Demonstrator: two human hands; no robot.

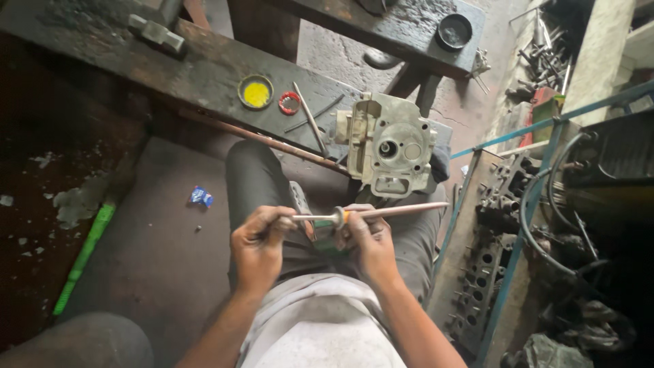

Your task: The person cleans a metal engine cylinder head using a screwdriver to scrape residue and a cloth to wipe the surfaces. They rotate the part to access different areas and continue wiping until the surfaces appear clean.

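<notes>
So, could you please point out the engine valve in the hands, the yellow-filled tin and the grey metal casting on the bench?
engine valve (pixel 320 217): head view, on its thin stem between the hands.
yellow-filled tin (pixel 256 93): head view, on the yellow centre.
grey metal casting (pixel 390 144): head view, on its front face.

We see a dark, oil-stained wooden bench (pixel 204 65) over a grey concrete floor (pixel 157 252); a blue metal rack (pixel 524 225) stands right.
</notes>
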